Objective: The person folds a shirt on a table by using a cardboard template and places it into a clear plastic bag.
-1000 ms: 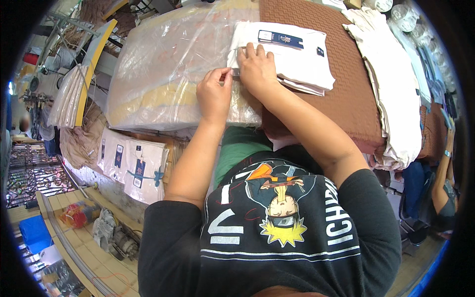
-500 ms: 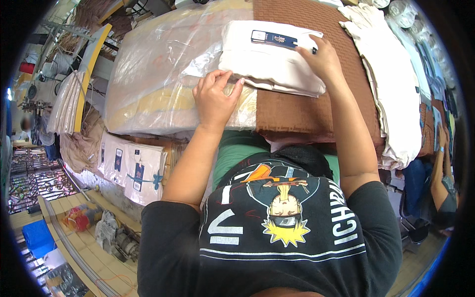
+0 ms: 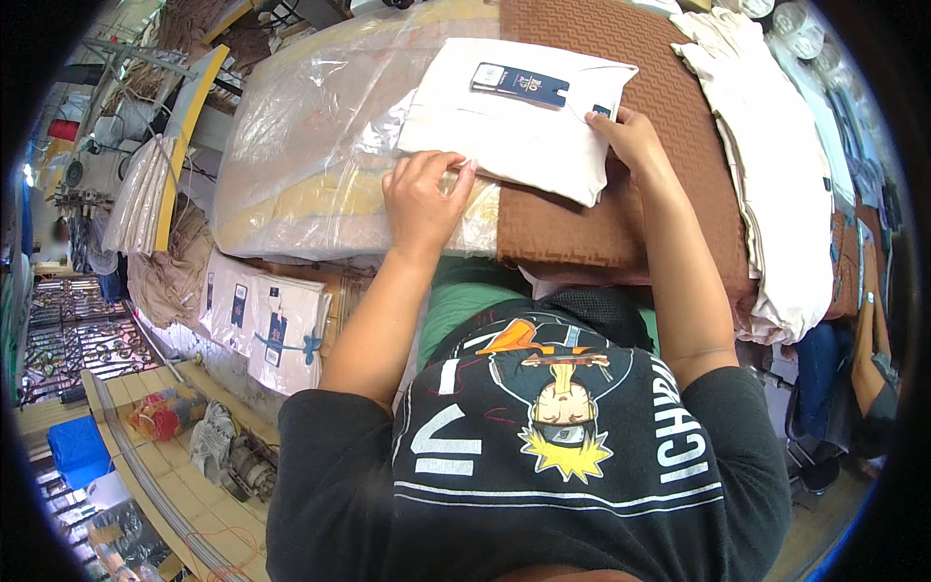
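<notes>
Folded white garment [image 3: 509,126] has rotated, corner nearer the table's front edge [image 3: 567,254]. Right hand [image 3: 635,141]: fingers grasp its side. Left hand [image 3: 425,196]: at near edge, grip unclear.

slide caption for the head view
Folded white garment with a navy tag, right hand holding its right edge, left hand at its near edge.

Light showed through a barred window [image 3: 73,330] on the left, near a tan table [image 3: 177,472]; the padded desk [image 3: 572,233] was partly brown, partly under clear plastic [image 3: 291,145].
</notes>
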{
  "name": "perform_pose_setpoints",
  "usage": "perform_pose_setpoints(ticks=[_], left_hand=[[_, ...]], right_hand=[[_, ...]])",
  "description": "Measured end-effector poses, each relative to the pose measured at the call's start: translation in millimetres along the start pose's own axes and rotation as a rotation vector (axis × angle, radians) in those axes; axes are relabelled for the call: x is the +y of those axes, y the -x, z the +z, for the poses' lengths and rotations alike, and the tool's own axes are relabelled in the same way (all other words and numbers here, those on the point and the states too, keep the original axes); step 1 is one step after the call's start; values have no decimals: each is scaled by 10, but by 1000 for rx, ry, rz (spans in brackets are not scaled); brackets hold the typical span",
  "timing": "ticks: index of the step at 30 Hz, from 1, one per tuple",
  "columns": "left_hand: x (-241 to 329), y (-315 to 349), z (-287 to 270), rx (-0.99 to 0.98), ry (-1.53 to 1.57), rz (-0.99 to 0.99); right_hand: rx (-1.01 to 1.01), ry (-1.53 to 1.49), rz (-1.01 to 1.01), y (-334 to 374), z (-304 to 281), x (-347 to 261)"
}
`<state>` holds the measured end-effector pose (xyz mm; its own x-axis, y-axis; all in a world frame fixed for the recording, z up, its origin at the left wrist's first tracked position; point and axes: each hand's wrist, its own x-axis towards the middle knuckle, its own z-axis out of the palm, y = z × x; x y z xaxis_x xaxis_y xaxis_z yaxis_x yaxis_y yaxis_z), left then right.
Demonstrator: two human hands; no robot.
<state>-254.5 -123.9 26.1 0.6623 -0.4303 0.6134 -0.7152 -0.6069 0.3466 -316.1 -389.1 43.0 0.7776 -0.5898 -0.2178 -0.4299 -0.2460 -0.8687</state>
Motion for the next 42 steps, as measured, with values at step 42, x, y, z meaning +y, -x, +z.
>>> perform_pose_setpoints(ticks=[42], left_hand=[[-310,-937,598,-187,-149,-11]], right_hand=[[-326,-674,207,469,560,-9]])
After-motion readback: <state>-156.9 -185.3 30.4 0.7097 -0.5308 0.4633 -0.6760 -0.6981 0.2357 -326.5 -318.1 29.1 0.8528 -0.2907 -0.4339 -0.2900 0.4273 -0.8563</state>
